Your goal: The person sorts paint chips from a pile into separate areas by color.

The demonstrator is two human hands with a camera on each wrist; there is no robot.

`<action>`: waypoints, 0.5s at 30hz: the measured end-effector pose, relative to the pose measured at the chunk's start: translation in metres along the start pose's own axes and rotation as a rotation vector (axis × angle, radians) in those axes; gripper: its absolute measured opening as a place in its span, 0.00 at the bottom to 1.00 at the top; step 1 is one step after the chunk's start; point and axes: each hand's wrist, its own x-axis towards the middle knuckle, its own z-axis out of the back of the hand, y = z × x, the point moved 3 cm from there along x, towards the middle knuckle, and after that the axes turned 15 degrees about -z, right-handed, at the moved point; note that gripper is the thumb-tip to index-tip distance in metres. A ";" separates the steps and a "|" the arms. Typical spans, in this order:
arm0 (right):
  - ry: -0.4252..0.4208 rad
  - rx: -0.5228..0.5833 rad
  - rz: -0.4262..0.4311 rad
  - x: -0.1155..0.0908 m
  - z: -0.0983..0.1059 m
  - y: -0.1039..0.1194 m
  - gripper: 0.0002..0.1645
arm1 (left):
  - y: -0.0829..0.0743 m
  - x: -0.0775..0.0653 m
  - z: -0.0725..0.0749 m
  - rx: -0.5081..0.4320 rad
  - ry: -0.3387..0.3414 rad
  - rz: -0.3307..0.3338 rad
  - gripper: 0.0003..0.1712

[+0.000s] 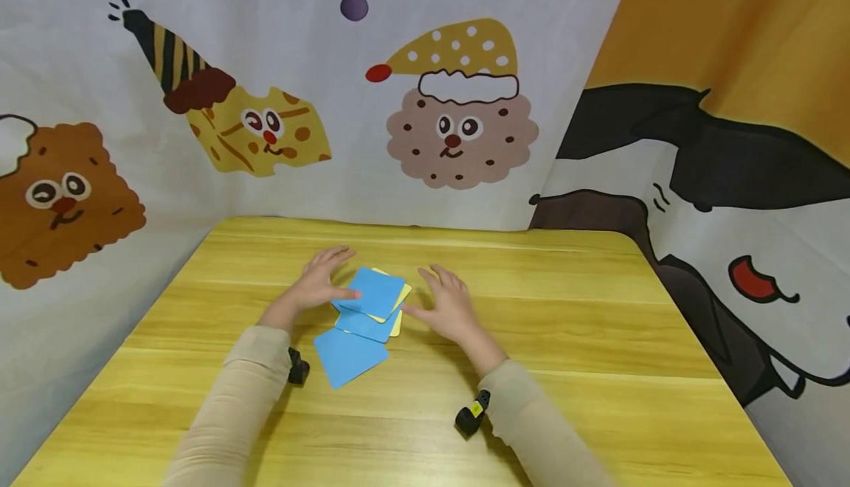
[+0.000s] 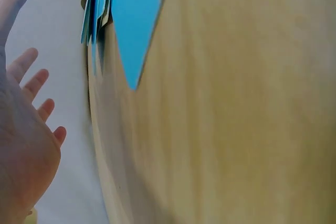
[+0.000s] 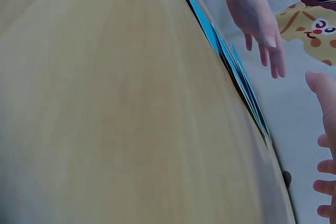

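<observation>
In the head view a loose pile of square cards lies mid-table, blue ones such as the top blue card (image 1: 378,288) overlapping yellow cards (image 1: 396,327). The nearest blue card (image 1: 348,356) sits askew at the front of the pile. My left hand (image 1: 317,282) is spread at the pile's left, its thumb tip overlapping the top card in this view. On the other side my right hand (image 1: 453,308) is held with fingers apart and nothing in it, thumb pointing at the pile's right edge. The left wrist view shows a blue card corner (image 2: 137,35) beyond the open left palm (image 2: 26,145).
The cards lie on a wood-grain table (image 1: 564,310). A printed cloth (image 1: 285,44) with cartoon biscuits and cheese hangs behind its far edge, and more cloth flanks both sides. Each wrist carries a small black camera, such as the right wrist camera (image 1: 471,417).
</observation>
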 end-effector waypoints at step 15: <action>0.097 0.009 0.012 0.014 -0.031 0.010 0.54 | 0.000 0.005 -0.013 -0.052 0.084 0.007 0.56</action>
